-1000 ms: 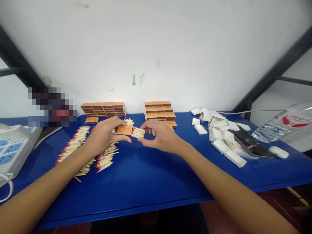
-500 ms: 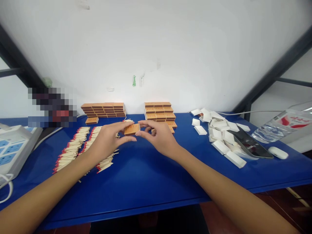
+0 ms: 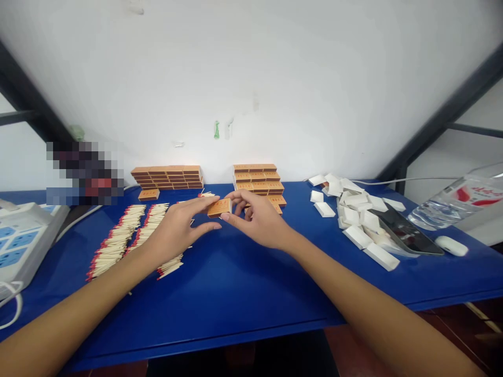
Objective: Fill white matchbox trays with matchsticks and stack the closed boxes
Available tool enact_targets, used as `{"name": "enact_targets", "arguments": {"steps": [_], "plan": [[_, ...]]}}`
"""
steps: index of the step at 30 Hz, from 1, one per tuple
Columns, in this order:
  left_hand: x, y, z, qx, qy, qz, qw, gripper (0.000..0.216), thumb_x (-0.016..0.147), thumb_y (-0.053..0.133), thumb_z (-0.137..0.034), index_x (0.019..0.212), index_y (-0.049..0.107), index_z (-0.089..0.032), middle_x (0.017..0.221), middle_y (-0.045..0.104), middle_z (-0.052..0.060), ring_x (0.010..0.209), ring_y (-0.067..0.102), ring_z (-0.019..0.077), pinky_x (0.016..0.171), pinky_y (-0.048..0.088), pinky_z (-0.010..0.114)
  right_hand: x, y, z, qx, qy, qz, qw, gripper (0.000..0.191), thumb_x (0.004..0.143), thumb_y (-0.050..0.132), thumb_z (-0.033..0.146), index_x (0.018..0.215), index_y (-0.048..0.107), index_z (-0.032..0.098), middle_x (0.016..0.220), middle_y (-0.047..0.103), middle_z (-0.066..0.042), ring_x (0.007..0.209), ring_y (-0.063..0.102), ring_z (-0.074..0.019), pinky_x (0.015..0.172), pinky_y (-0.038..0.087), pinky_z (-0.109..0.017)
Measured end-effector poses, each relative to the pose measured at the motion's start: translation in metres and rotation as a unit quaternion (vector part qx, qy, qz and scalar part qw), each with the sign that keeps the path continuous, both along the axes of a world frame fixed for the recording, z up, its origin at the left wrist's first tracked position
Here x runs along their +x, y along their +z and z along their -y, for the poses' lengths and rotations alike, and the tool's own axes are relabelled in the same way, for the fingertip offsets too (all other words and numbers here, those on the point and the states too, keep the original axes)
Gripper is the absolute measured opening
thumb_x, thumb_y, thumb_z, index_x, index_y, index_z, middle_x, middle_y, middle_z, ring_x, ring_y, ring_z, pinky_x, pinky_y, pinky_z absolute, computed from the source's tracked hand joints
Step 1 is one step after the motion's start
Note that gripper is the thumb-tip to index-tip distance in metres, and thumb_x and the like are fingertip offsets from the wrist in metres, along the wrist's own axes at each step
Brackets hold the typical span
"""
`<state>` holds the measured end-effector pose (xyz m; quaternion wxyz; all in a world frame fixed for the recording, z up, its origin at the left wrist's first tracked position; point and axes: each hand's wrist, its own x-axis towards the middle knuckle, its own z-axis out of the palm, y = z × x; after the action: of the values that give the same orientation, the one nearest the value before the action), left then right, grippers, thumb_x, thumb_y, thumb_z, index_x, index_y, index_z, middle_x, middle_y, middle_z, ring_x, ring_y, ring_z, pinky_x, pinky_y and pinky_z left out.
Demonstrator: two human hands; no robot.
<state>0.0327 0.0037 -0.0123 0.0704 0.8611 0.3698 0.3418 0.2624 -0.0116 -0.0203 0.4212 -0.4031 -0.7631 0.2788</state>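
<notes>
An orange matchbox point(image 3: 218, 208) is held above the blue table by my right hand point(image 3: 257, 217), its thumb and fingers closed on the box's right end. My left hand point(image 3: 178, 225) is at the box's left side, thumb and fingers apart; the fingertips reach the upper left edge, while the thumb lies clear below. Under and beside the left hand lie rows of red-tipped matches point(image 3: 118, 238). Behind my right hand stands a stepped stack of matchboxes point(image 3: 255, 178), partly hidden by that hand. Another stack of matchboxes point(image 3: 167, 177) is against the wall at the left.
One single matchbox point(image 3: 149, 195) lies before the left stack. White matchbox trays point(image 3: 357, 236) are heaped at the right, around a dark phone point(image 3: 411, 230). Beyond are a white case point(image 3: 451, 245) and a water bottle point(image 3: 451, 201). A power strip point(image 3: 23, 241) with cables sits far left.
The matchbox has shifted slightly right, into my right hand's grip. My left hand's thumb and fingers have come off its left end, with the fingertips still at its upper edge.
</notes>
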Motion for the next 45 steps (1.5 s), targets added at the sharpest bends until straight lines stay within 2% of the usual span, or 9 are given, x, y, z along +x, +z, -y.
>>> {"name": "enact_targets", "arguments": {"steps": [4,9,15,19,23,29,35,40,45], "plan": [[0.001,0.000,0.001,-0.005,0.006,-0.011,1.000,0.060,0.096,0.071,-0.059,0.144,0.066,-0.025,0.130,0.078,0.008,0.108,0.077,0.0269,0.097,0.061,0.041,0.035,0.014,-0.022,0.049,-0.045,0.084,0.994,0.032,0.090,0.077,0.037,0.114,0.069,0.019,0.102,0.072,-0.006,0.083,0.063,-0.0173,0.077,0.051,-0.033],[-0.001,0.001,0.001,-0.003,0.027,-0.052,0.998,0.037,0.099,0.067,-0.054,0.120,0.078,-0.026,0.116,0.081,0.006,0.097,0.076,0.0244,0.080,0.060,0.036,0.071,0.012,-0.045,-0.004,-0.111,0.129,0.985,0.029,0.086,0.077,0.043,0.098,0.072,0.017,0.087,0.069,-0.002,0.070,0.056,-0.0151,0.067,0.045,-0.031],[0.009,0.006,-0.004,-0.043,0.015,-0.115,0.992,0.032,0.098,0.066,-0.051,0.106,0.083,-0.025,0.105,0.083,0.006,0.097,0.076,0.0274,0.082,0.057,0.039,0.069,0.009,-0.045,-0.025,-0.152,0.220,0.963,0.024,0.088,0.079,0.039,0.077,0.070,0.020,0.081,0.075,-0.002,0.073,0.064,-0.0174,0.066,0.041,-0.030],[0.029,0.005,-0.018,-0.059,0.018,-0.164,0.985,0.035,0.100,0.062,-0.050,0.105,0.083,-0.023,0.104,0.083,0.008,0.097,0.075,0.0283,0.081,0.055,0.039,0.063,0.006,-0.046,0.011,-0.195,0.304,0.933,0.024,0.092,0.079,0.039,0.077,0.071,0.021,0.089,0.078,-0.005,0.080,0.068,-0.0212,0.067,0.038,-0.031],[0.051,-0.002,-0.037,-0.022,0.039,-0.221,0.974,0.041,0.101,0.059,-0.055,0.096,0.084,-0.022,0.095,0.080,0.011,0.095,0.073,0.0300,0.081,0.052,0.039,0.062,0.002,-0.048,0.028,-0.203,0.319,0.925,0.025,0.093,0.078,0.044,0.083,0.075,0.021,0.091,0.079,-0.007,0.084,0.069,-0.0229,0.067,0.039,-0.032],[0.075,-0.005,-0.051,-0.019,0.063,-0.244,0.968,0.049,0.103,0.054,-0.057,0.090,0.082,-0.019,0.097,0.078,0.013,0.092,0.072,0.0305,0.076,0.051,0.038,0.090,0.027,-0.045,0.026,-0.277,0.360,0.891,0.036,0.098,0.066,0.049,0.078,0.073,0.020,0.085,0.077,-0.009,0.079,0.068,-0.0238,0.064,0.039,-0.032],[0.087,-0.001,-0.054,-0.018,0.097,-0.274,0.957,0.044,0.103,0.056,-0.049,0.089,0.082,-0.017,0.101,0.077,0.014,0.095,0.072,0.0302,0.079,0.051,0.037,0.127,0.042,-0.041,-0.144,-0.194,0.400,0.884,0.037,0.076,0.088,0.054,0.082,0.073,0.021,0.089,0.078,-0.007,0.079,0.070,-0.0219,0.065,0.045,-0.030],[0.091,-0.001,-0.054,-0.013,0.111,-0.283,0.953,0.040,0.102,0.057,-0.046,0.089,0.081,-0.017,0.102,0.077,0.013,0.094,0.072,0.0297,0.077,0.050,0.036,0.122,0.034,-0.044,-0.133,-0.162,0.403,0.891,0.042,0.068,0.094,0.046,0.094,0.072,0.021,0.104,0.078,-0.006,0.088,0.072,-0.0212,0.067,0.046,-0.028],[0.089,-0.001,-0.051,-0.005,0.107,-0.285,0.952,0.046,0.104,0.051,-0.047,0.087,0.082,-0.018,0.100,0.077,0.013,0.093,0.072,0.0298,0.078,0.050,0.038,0.115,0.030,-0.045,-0.126,-0.162,0.420,0.884,0.035,0.070,0.093,0.044,0.086,0.072,0.022,0.097,0.078,-0.006,0.084,0.072,-0.0219,0.064,0.045,-0.029]]}}
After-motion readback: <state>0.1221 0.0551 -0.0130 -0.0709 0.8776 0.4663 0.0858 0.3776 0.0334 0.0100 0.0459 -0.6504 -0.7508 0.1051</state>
